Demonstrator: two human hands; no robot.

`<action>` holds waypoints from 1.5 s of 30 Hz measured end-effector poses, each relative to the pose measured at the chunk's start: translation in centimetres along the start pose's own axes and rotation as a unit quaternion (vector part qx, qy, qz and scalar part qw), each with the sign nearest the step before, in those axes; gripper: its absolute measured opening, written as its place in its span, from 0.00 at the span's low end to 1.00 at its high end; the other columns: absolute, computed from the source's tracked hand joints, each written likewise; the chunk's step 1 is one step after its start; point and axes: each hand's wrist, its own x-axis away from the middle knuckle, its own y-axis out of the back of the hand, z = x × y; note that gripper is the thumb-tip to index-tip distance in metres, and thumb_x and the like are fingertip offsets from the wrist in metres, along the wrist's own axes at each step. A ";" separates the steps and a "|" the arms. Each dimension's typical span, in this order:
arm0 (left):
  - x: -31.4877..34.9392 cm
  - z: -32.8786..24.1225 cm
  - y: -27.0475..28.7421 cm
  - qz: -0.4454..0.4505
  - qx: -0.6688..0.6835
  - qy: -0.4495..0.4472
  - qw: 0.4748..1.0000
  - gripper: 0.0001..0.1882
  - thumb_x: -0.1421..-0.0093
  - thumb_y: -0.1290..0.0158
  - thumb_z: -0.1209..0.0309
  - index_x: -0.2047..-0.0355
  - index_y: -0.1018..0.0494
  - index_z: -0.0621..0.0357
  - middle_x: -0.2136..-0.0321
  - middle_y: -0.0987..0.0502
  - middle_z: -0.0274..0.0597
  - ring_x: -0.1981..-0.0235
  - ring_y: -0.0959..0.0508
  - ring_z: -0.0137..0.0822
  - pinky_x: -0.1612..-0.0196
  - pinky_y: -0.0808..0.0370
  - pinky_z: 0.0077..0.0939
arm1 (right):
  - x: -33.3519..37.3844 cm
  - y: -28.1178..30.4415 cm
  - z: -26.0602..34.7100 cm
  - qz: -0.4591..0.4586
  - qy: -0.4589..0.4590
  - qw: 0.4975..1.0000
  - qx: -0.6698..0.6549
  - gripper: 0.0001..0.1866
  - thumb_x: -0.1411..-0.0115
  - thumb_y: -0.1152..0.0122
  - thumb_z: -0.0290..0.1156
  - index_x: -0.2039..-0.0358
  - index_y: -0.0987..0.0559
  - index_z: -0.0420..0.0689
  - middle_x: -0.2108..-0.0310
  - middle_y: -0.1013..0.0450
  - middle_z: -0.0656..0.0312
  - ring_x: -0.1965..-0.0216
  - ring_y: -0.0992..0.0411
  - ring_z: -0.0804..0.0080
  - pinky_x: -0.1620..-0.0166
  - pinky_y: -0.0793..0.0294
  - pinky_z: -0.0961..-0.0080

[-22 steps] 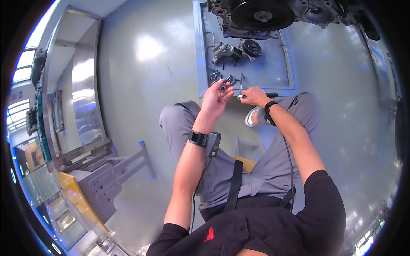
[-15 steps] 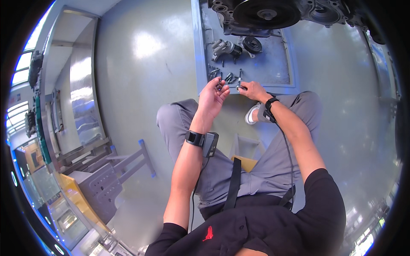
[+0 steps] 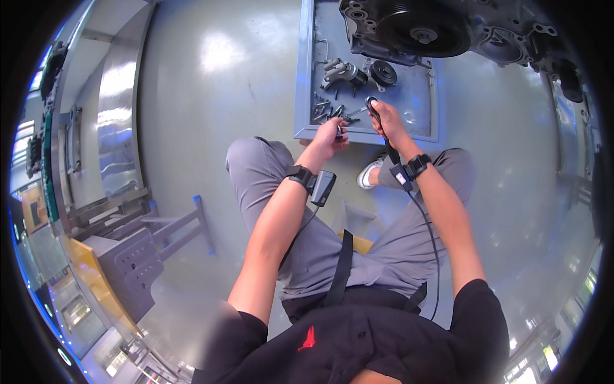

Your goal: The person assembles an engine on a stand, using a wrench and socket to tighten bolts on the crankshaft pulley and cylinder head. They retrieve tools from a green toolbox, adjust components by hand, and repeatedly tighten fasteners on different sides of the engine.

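My right hand (image 3: pixel 387 123) is closed around a ratchet wrench (image 3: pixel 371 102), its round head up and its dark handle running down towards my wrist. From the head a thin silver extension (image 3: pixel 355 112) points left, its tip close to my left hand (image 3: pixel 329 137). The left fingers are curled round a small dark piece that I cannot make out. Several bolts (image 3: pixel 322 107) lie loose in the metal tray (image 3: pixel 371 133) just beyond my left hand. Farther back in it rest a silver and black starter-like motor (image 3: pixel 342 73) and a black pulley (image 3: pixel 383 73).
A large engine (image 3: pixel 425 32) overhangs the tray at the far right. Both my knees are on the near side of the tray. At the left are a grey stool (image 3: pixel 137 269) lying on its side and a metal-panelled bench (image 3: pixel 118 115). Cables run from my wrist devices.
My right hand has risen slightly and turned the ratchet, so the extension now points left instead of away. My left hand has turned and closed further. The whole view has shifted slightly.
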 end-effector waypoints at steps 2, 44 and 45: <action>0.4 1.0 -1.2 -0.012 0.007 0.014 1.000 0.11 0.42 0.56 0.67 0.64 0.32 0.61 0.72 0.32 0.39 0.74 0.29 0.34 0.68 0.28 0.29 | 1.9 -0.3 1.0 -0.024 0.036 0.998 0.051 0.18 0.39 0.57 0.46 0.74 0.31 0.43 0.90 0.44 0.72 0.89 0.45 0.87 0.86 0.47 0.87; 10.9 1.2 -3.2 0.150 -0.317 -0.312 0.883 0.17 0.38 0.58 0.62 0.66 0.25 0.62 0.86 0.35 0.29 0.83 0.33 0.20 0.78 0.31 0.17 | 11.5 -1.4 3.1 -0.047 0.411 0.770 0.486 0.13 0.58 0.37 0.37 0.75 0.25 0.43 0.79 0.29 0.60 0.77 0.30 0.62 0.75 0.31 0.71; 11.1 1.1 -3.2 0.158 -0.322 -0.296 0.885 0.17 0.38 0.58 0.62 0.66 0.25 0.62 0.86 0.35 0.29 0.83 0.33 0.20 0.78 0.31 0.17 | 11.5 -1.5 3.2 -0.045 0.419 0.766 0.486 0.13 0.59 0.37 0.37 0.75 0.25 0.43 0.79 0.29 0.61 0.77 0.30 0.63 0.75 0.31 0.71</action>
